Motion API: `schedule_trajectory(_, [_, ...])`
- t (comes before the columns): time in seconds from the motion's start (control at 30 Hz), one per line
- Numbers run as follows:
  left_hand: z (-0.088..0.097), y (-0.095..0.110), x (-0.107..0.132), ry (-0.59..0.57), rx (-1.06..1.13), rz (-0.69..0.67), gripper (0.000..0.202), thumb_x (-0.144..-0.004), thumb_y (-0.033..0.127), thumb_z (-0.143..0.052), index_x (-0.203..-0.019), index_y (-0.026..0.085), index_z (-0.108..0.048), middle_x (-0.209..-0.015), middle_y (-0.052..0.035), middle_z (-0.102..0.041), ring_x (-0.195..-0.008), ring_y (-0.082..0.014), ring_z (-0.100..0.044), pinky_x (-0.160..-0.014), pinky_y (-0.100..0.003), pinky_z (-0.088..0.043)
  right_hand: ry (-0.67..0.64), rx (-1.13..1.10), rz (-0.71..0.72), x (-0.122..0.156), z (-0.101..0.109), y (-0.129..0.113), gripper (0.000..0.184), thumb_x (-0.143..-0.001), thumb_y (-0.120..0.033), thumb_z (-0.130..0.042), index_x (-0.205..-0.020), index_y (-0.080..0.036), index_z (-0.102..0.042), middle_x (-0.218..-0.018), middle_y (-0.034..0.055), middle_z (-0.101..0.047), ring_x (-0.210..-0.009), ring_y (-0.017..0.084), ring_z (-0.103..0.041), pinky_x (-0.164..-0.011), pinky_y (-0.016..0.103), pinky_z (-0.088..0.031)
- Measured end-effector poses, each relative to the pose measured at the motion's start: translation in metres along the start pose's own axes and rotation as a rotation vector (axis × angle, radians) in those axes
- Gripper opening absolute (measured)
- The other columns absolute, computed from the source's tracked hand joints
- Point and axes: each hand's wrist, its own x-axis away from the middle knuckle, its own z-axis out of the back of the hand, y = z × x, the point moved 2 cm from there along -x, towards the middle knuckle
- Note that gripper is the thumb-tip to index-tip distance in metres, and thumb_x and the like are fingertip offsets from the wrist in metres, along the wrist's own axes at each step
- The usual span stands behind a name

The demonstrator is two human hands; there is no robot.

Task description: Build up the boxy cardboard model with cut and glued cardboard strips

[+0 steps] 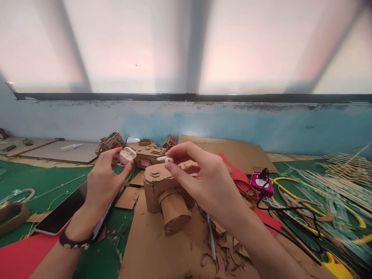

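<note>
Between the thumb and fingers of my left hand [102, 177] is a small white earbud case [127, 155], its lid apparently raised. My right hand [203, 174] pinches a white wireless earbud [165, 159] by its rounded end, the stem pointing left toward the case. The two are apart in the air. Just below my right hand stands a cardboard model camera [155, 188] with a tube lens [175, 211] facing me. Part of its top is hidden behind that hand. Other cardboard camera models [145, 153] stand farther back.
A phone [62, 209] lies on the green mat at left. At right are a purple power adapter [262, 184], black cables [296, 209], a yellow cable [290, 180] and bundled wooden sticks [348, 166]. Cardboard scraps [231, 252] and a cutter-like tool [211, 236] lie in front.
</note>
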Motion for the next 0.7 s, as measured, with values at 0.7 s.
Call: schedule_trajectory(0.7, [0.02,0.068,0.035,0.202,0.62,-0.536,0.052,-0.108,0.023,-0.069,-0.159,0.024,-0.059,-0.135,-0.0135,-0.077,-0.117,-0.026,-0.076,-0.1,-0.038,-0.064,-0.043,0.381,0.377,0.01,-0.02,0.005,0.015,-0.108,-0.008,-0.065,-0.109,-0.018,-0.076,-0.108,0.0041,-0.084,-0.101,0.022,-0.072,-0.086,0.033,-0.06])
